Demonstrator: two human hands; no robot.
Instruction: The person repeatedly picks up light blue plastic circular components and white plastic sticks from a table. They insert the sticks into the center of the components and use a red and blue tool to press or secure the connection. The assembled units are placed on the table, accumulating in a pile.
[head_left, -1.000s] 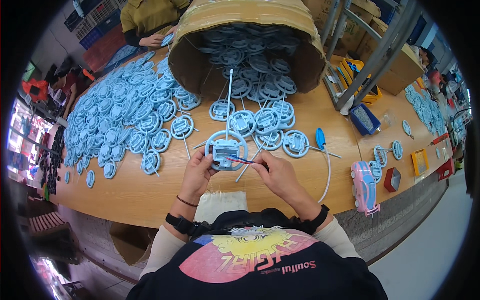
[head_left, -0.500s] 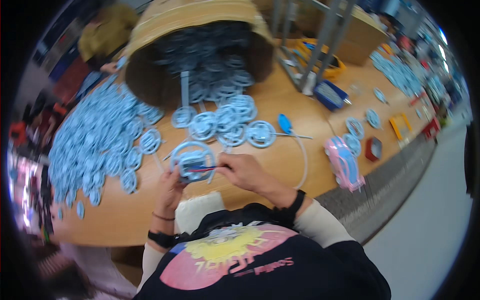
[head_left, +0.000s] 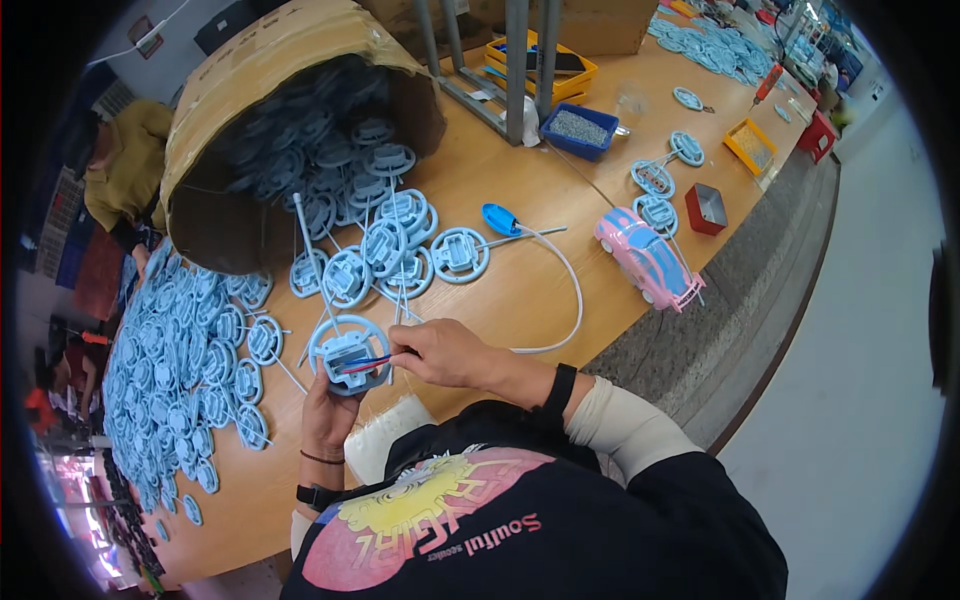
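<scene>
gripping blue wheel-shaped part (head_left: pixel 347 350) at lower rim: left hand (head_left: pixel 326 412), fingers clamped on it. right hand (head_left: pixel 445 352): fingertips pinched together on red and blue wires (head_left: pixel 370 364). part held over near side of wooden table (head_left: pixel 500 310); 1 pink toy car (head_left: pixel 648 258) well apart, right.

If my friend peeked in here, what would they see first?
Probably the big pile of blue wheel shapes at the table's left, beside a brown carton with more inside. The pink toy car near the table's right edge stands out too. Left of centre, the left hand holds a blue wheel; the right hand pinches red and blue wires.
</scene>
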